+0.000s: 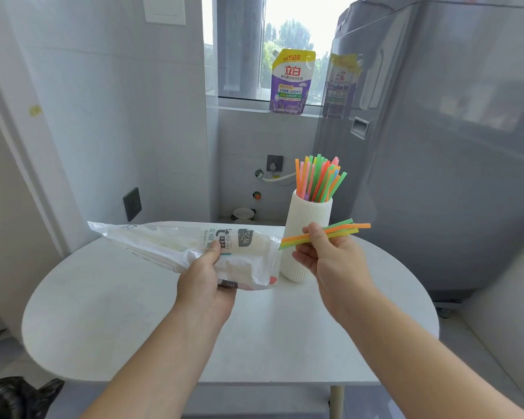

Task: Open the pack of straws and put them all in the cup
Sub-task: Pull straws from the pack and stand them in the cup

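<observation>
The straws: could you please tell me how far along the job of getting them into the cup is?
Mostly done. The pack is open, held in the left hand, and a big bunch of straws already stands in the cup. The right hand holds a few more straws beside the cup, not yet in. Whether the pack still holds any, I cannot tell.

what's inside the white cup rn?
A bunch of coloured straws stands in the ribbed white cup, upper halves fanning out above the rim. Their lower parts and the cup's bottom are hidden by its opaque wall. The right hand holds a few more in front.
</observation>
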